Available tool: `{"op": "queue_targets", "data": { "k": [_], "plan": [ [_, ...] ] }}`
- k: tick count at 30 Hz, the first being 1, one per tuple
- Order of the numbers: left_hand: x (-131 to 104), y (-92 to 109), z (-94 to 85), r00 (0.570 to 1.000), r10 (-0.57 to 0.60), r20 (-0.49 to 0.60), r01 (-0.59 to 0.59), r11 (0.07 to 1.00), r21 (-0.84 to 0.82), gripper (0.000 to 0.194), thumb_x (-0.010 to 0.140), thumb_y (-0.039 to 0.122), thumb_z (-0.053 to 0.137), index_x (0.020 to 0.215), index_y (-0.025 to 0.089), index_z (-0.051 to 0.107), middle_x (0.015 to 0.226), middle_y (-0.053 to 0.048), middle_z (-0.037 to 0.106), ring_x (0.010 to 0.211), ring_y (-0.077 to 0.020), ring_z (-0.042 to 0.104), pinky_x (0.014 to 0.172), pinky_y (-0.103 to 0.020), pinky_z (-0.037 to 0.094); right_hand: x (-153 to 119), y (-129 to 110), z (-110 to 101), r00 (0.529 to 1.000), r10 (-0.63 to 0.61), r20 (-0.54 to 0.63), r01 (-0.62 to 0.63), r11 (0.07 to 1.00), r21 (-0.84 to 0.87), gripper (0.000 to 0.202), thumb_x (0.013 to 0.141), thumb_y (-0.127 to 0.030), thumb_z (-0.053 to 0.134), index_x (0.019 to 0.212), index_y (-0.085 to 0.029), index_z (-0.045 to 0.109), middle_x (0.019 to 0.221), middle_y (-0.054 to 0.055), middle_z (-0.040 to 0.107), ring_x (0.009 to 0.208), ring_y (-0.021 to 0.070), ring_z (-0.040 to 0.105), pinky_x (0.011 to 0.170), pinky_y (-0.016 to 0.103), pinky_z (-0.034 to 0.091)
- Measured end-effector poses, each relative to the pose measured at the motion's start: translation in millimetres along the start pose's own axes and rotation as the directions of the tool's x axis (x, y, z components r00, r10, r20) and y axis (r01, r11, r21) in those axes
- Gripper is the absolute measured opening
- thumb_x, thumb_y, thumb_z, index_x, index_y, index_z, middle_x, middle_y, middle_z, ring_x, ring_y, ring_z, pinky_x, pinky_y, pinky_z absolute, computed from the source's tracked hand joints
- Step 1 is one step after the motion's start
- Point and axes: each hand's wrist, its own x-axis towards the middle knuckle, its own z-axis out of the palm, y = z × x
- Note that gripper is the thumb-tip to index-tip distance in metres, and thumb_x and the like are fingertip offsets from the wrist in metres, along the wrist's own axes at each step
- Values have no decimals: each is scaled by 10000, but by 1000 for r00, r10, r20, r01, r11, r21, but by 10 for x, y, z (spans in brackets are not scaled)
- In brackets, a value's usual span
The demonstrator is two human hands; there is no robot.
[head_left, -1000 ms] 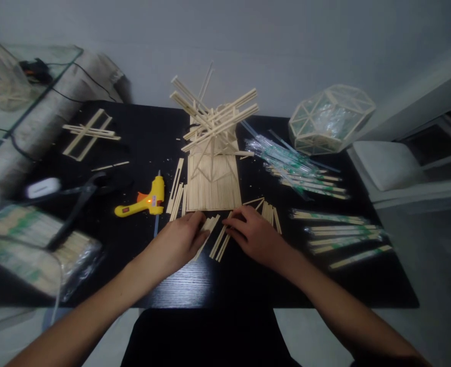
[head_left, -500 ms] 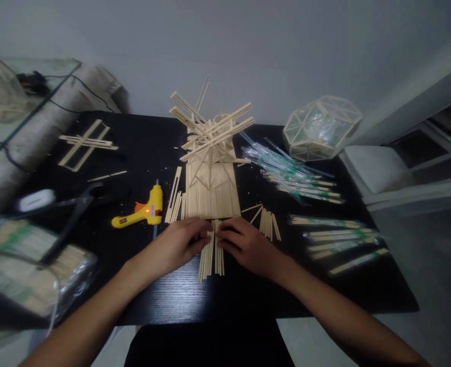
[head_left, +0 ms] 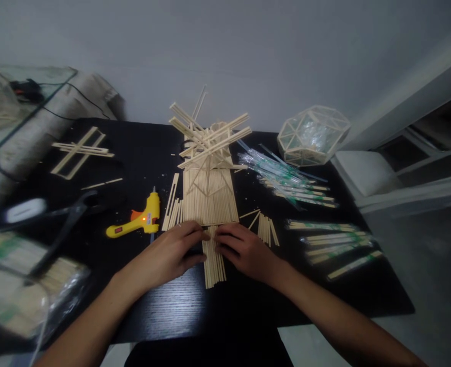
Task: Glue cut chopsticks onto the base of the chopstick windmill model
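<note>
A narrow row of wooden sticks (head_left: 213, 262) lies on the black table, its far end against the front edge of a flat stick panel (head_left: 210, 204). My left hand (head_left: 177, 250) presses the row from the left with its fingers curled. From the right, my right hand (head_left: 248, 250) holds the same sticks with bent fingers. Behind the panel stands a stick structure with crossed blades (head_left: 212, 140). A yellow glue gun (head_left: 139, 219) with a small orange light lies left of my left hand. Short loose sticks (head_left: 265, 229) lie beyond my right hand.
Plastic-wrapped sticks (head_left: 336, 239) and clear wrappers (head_left: 279, 173) lie on the right, below a faceted frame (head_left: 313, 135). On the left are a crossed stick frame (head_left: 82, 152), dark pliers (head_left: 67, 224) and a large stick pack (head_left: 22, 280). The black table (head_left: 309, 300) ends near my body.
The two groups of sticks between my hands have come together into one row. The whole view has shifted slightly.
</note>
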Motion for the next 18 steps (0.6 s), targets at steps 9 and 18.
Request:
{"op": "queue_targets", "data": {
  "k": [9, 18],
  "plan": [
    [34, -2, 35, 992, 46, -119, -45, 999, 16, 223, 1051, 291, 561, 1236, 224, 666, 1119, -83, 648, 987, -214, 665, 870, -371, 584, 27, 1, -63, 999, 41, -31, -42, 999, -18, 174, 1035, -216, 631, 1168, -199, 742, 1149, 116, 731, 1086, 242, 710, 984, 445, 621],
    [84, 89, 99, 968, 114, -222, -114, 993, 10, 168, 1064, 236, 522, 925, 199, 609, 748, 11, 589, 672, -131, 576, 618, -258, 444, 92, 272, -356, 942, 242, -231, -275, 954, -123, 144, 990, -176, 643, 1076, -212, 753, 1120, 108, 737, 1066, 247, 714, 948, 427, 603]
  ]
}}
